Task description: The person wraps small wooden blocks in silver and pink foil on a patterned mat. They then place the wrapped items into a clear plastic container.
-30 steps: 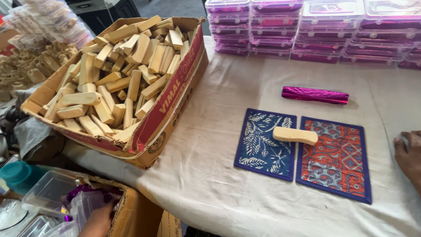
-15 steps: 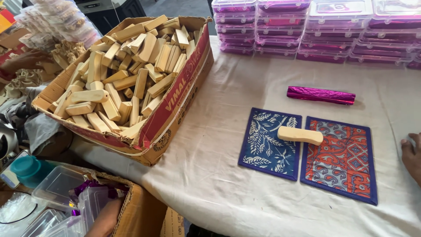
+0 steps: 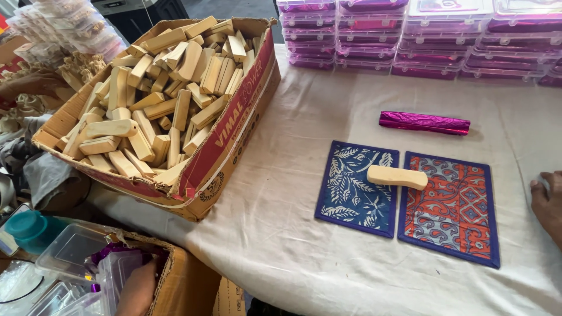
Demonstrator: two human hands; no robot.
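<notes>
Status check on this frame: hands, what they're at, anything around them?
Left hand down in the floor carton among clear plastic boxes. Right hand resting on the tablecloth, empty. Wooden block lies across two printed mats, untouched.

Your left hand [image 3: 136,289] dropped deeper into the lower-left box [image 3: 181,281]; your right hand [image 3: 548,202] slid further in at the right edge.

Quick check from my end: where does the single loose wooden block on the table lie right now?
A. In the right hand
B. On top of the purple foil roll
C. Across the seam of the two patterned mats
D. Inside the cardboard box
C: the wooden block lies flat across the blue leaf-print mat and the red patterned mat, apart from the purple foil roll and the right hand.
</notes>
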